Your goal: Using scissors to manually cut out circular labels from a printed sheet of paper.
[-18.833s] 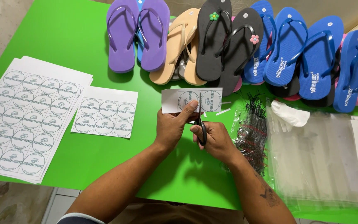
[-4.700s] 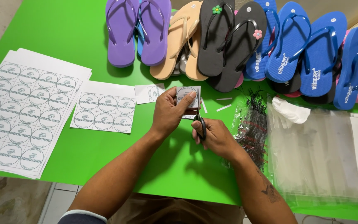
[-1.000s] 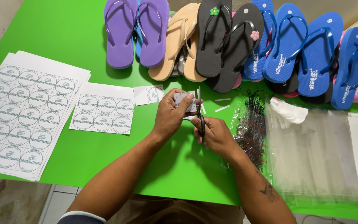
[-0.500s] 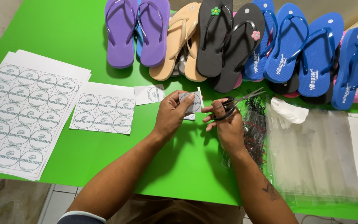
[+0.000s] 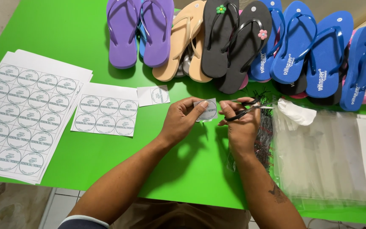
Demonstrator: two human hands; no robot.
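Note:
My left hand [image 5: 182, 120] pinches a small cut square of white paper with one round printed label [image 5: 208, 110], held just above the green table [image 5: 64, 29]. My right hand [image 5: 241, 127] grips black scissors [image 5: 246, 108], blades pointing right, away from the paper piece and over a bundle of black hooks [image 5: 264, 135]. Another cut single-label piece [image 5: 153, 95] lies on the table to the left. A small sheet of round labels [image 5: 106, 115] lies left of my hands, and a stack of larger label sheets [image 5: 20, 116] sits at the left edge.
A row of flip-flops lines the back: purple [image 5: 140, 29], tan [image 5: 183, 42], black with flower charms [image 5: 234, 42], blue [image 5: 310, 51] and pink. A pile of clear plastic bags [image 5: 327, 157] and a crumpled white scrap [image 5: 295, 112] lie at the right.
The scissors have left the paper: my right hand swung them from upright at the cut to pointing right. The label piece in my left hand is now a single trimmed square.

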